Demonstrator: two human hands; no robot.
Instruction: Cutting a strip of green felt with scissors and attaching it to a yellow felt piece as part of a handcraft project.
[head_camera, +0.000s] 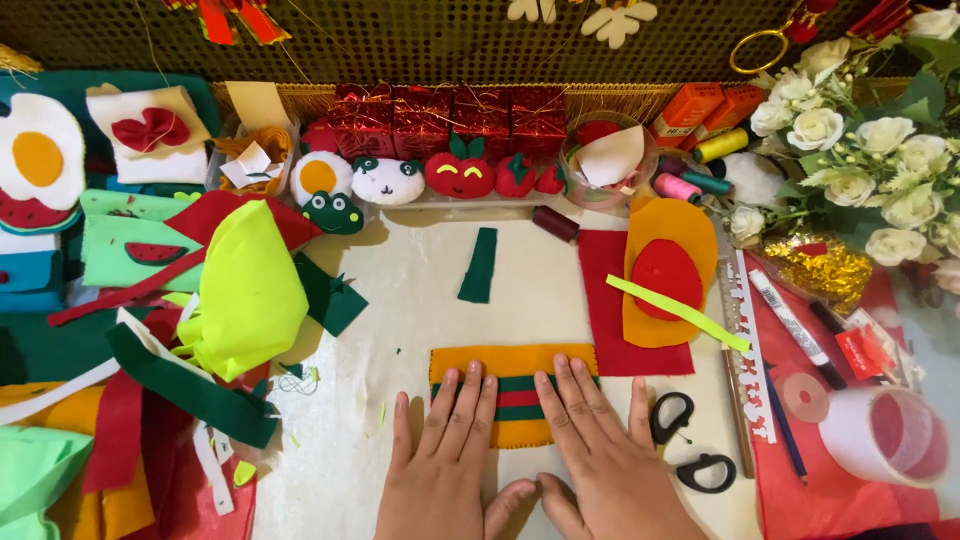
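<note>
My left hand (440, 465) and right hand (600, 455) lie flat and open, palms down and thumbs touching, at the 6 o'clock edge of the cream work surface (400, 290), fingers spread and gripping nothing. Both sets of fingertips press on the orange felt piece (512, 362), a rectangle crossed by green and red stripes, which sits at the centre of the table just above my knuckles. At 3 o'clock from my right hand, just beside it, rest black-handled scissors (690, 440). At 12 o'clock from the felt piece, apart from it, lies a dark green felt strip (480, 265), slightly tilted. At 1 o'clock a red felt rectangle (606, 300) touches the orange piece's corner; on it sits an orange felt oval (672, 235) topped by a red oval (665, 272) and crossed by a lime green strip (678, 312). At 9 o'clock, a heap of felt scraps (170, 400) carries a folded neon yellow sheet (250, 290). Along the far edge at 12 o'clock stands a row of small felt toys (420, 180) before shiny red gift boxes (450, 120). Thread spools (690, 180) and white artificial roses (860, 150) fill the 2 o'clock corner, and a roll of clear tape (885, 435) sits at 4 o'clock.
</note>
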